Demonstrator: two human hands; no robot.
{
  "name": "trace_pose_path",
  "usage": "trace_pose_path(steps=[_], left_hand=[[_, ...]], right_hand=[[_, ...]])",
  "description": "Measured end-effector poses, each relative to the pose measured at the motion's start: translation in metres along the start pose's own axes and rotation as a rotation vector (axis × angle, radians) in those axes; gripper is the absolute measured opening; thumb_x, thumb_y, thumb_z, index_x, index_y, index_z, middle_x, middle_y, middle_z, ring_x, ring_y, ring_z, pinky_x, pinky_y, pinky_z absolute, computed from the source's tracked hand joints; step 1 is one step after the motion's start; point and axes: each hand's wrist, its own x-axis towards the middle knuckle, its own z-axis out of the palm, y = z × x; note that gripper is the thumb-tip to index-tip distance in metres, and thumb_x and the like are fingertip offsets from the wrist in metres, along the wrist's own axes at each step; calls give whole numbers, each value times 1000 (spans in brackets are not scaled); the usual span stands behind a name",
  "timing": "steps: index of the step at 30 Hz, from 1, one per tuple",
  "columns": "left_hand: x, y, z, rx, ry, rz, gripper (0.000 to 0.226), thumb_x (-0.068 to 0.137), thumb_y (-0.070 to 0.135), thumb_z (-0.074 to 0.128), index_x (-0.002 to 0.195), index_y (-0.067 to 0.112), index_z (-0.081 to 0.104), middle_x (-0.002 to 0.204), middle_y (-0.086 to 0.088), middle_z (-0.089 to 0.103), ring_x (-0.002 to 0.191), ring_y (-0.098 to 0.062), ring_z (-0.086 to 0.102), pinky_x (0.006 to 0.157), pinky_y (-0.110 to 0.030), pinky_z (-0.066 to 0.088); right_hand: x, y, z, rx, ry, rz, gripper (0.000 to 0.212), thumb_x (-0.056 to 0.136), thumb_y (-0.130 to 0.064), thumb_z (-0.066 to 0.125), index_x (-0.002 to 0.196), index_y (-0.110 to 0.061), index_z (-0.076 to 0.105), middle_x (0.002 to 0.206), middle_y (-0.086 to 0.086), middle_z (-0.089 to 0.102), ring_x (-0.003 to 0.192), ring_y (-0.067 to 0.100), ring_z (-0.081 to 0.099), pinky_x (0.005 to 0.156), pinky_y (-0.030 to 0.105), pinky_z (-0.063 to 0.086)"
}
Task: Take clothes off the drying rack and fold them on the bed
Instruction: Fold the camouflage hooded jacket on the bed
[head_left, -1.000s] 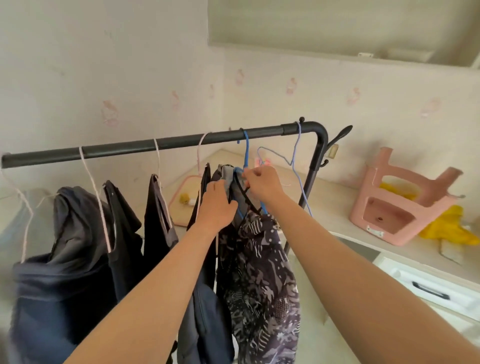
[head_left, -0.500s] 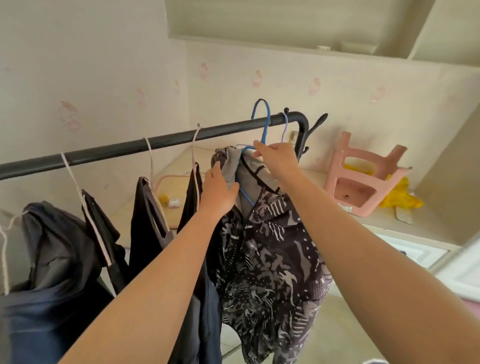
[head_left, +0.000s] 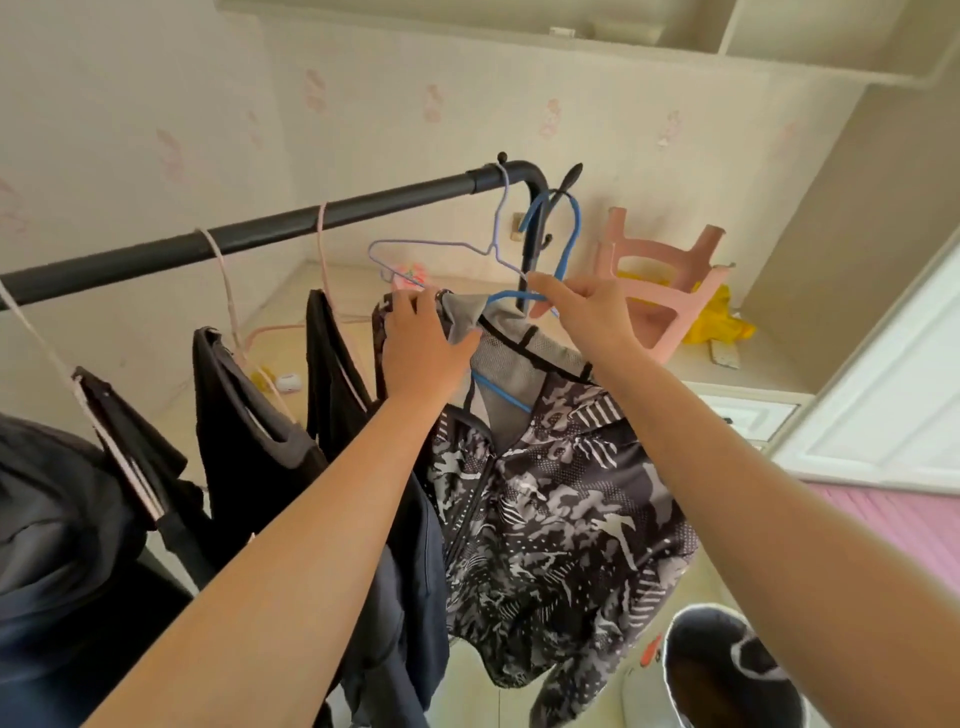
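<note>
Head view: my right hand (head_left: 582, 312) pinches the neck of the blue hanger (head_left: 569, 234), its hook clear of the black rail (head_left: 311, 224), and my left hand (head_left: 423, 340) grips the grey-lined collar of the camouflage-print jacket (head_left: 561, 509), which hangs below both hands. Advised: steady the collar and draw the hanger out one shoulder first, lest the mesh lining snag. Obstructions: an empty lilac hanger (head_left: 457, 248) just beside my right hand, dark garments (head_left: 249, 431) crowding the left, a bucket (head_left: 727, 675) near the hem.
</note>
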Motion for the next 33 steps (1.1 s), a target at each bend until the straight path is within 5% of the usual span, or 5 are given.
trace_pose_path(steps=[9, 12, 23, 27, 33], left_hand=[[-28, 25, 17, 68, -183, 110, 14, 99, 16, 40, 97, 7, 50, 93, -8, 52, 85, -28, 51, 64, -35, 33], [-35, 29, 23, 91, -247, 120, 18, 99, 14, 37, 83, 10, 45, 71, -1, 45, 81, -27, 48, 59, -32, 28], [-42, 27, 19, -44, -343, -31, 25, 95, 13, 41, 101, 3, 64, 88, -14, 68, 68, -28, 66, 66, -44, 52], [-41, 29, 12, -25, -255, -60, 33, 95, 6, 44, 62, 12, 38, 59, 0, 39, 53, -22, 45, 46, -29, 23], [-34, 27, 2, -26, -206, -69, 40, 91, 4, 45, 57, 17, 28, 55, 1, 30, 51, -14, 30, 49, -34, 18]], right_hand=[[-21, 51, -58, -105, -5, 60, 34, 86, -24, 65, 53, -17, 68, 37, -8, 22, 38, 10, 18, 41, 19, 22], [-24, 68, -72, -191, 4, 85, 40, 85, -26, 62, 46, -17, 57, 35, -10, 22, 36, 10, 20, 46, 25, 22], [-24, 122, -133, -273, -51, 144, 34, 91, -23, 50, 61, -14, 38, 52, -2, 26, 43, 10, 19, 47, 26, 17], [-20, 135, -141, -248, -101, 216, 35, 93, -21, 43, 60, -16, 35, 53, -2, 27, 47, 13, 21, 51, 29, 17], [-11, 153, -139, -217, -145, 210, 37, 93, -21, 40, 57, -15, 34, 54, 0, 27, 51, 16, 21, 57, 33, 18]])
